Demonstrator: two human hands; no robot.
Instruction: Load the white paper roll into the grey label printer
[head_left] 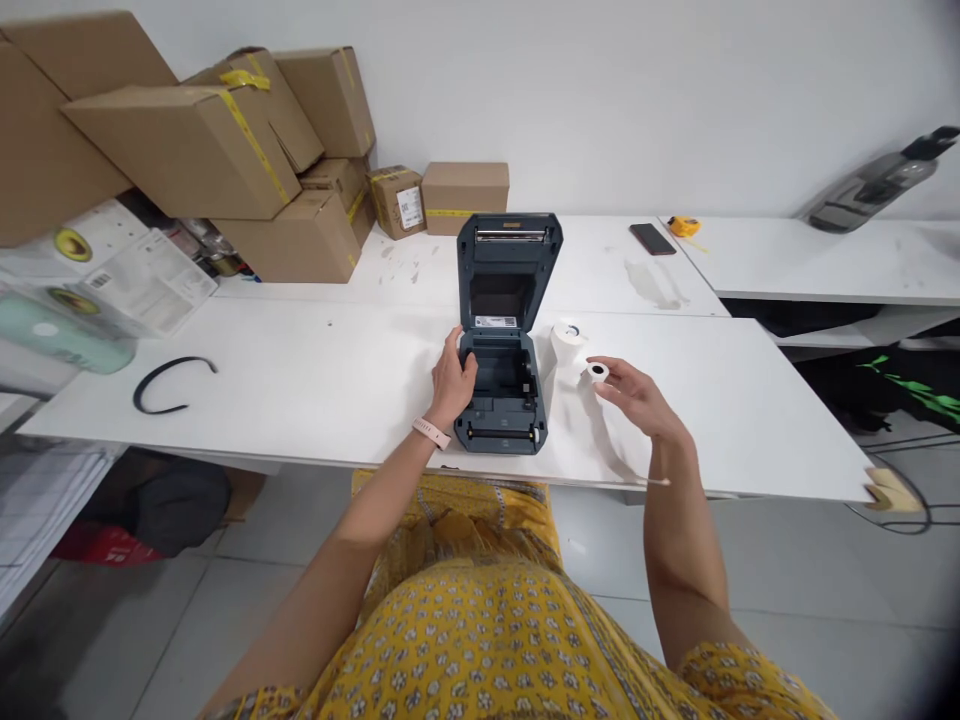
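A dark label printer [504,432] stands on the white table with its lid [510,260] raised, its inner bay and front roller exposed. My left hand [452,382] grips the printer's left side wall, the thumb over the rim. To the right of the printer, my right hand [634,392] holds a small white paper roll [597,372] between thumb and fingers, with its dark core hole facing up. A loose paper strip trails toward the table's front edge. A larger white label roll [567,336] rests beside the printer, some paper hanging from it.
Cardboard boxes [180,140] are stacked at the back left. A black headband [139,385] and a mint bottle [67,335] lie at left. Toward the back right are a phone [652,239], a yellow tape measure [683,227] and a spray bottle [874,190].
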